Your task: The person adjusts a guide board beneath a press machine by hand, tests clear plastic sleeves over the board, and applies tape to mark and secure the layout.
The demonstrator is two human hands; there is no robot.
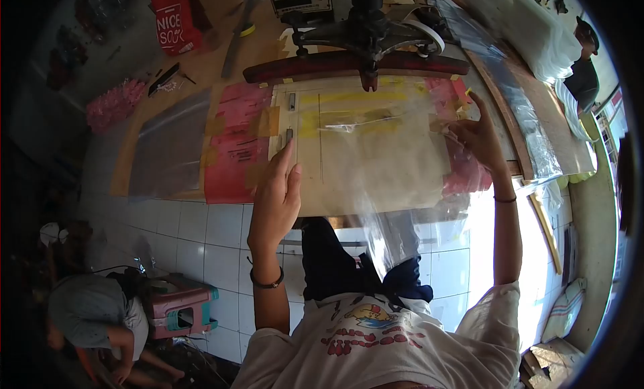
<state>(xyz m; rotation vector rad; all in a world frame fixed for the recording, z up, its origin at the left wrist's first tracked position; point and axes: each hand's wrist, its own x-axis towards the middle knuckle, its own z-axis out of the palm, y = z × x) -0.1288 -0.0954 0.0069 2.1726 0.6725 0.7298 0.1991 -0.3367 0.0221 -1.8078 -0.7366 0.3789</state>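
A clear plastic sheet [359, 171] lies across the pale work board [409, 187] and hangs over its front edge towards my lap. My left hand [274, 196] is open over the board's left front part, fingers stretched and thumb apart. Its fingertips reach a small metal stop [290, 134] taped to the board; contact is hard to judge. At the right side, my right hand [477, 139] has its thumb and some fingers closed on what looks like the sheet's edge, with one finger extended. Above the board's back edge spans the dark red pressing bar [362, 65] of a machine.
Red taped panels [236, 140] flank the board. Pink material [115, 106], a red bag [176, 23] and a box with a dial [300, 1] are on the table. Stacked plastic [530, 36] stands at right. One person [100, 315] crouches lower left; another [585, 67] is at right.
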